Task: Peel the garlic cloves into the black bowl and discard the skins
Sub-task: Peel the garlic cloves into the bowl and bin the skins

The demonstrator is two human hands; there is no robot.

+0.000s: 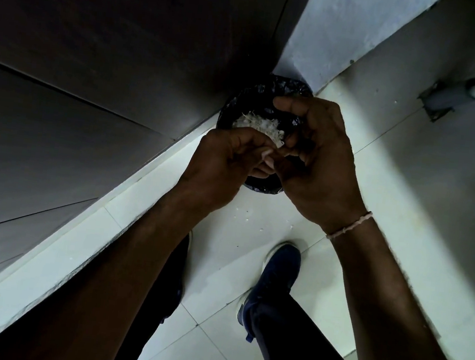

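I stand over a round waste bin (273, 90) lined with a black bag. A heap of white garlic skins (259, 123) lies inside it. Both hands are held together right above the bin. My left hand (226, 163) has its fingers curled, and a small white scrap of skin (278, 144) shows at its fingertips. My right hand (318, 162) curls over from the right, its fingers meeting the left fingertips at that scrap. What else the hands enclose is hidden. No black bowl or garlic cloves are in view.
A dark cabinet front (94, 74) rises on the left above a pale plinth. White crumbs of skin (244, 213) lie on the tiled floor near my blue shoe (275, 279). A grey mop head (447, 97) rests at the upper right.
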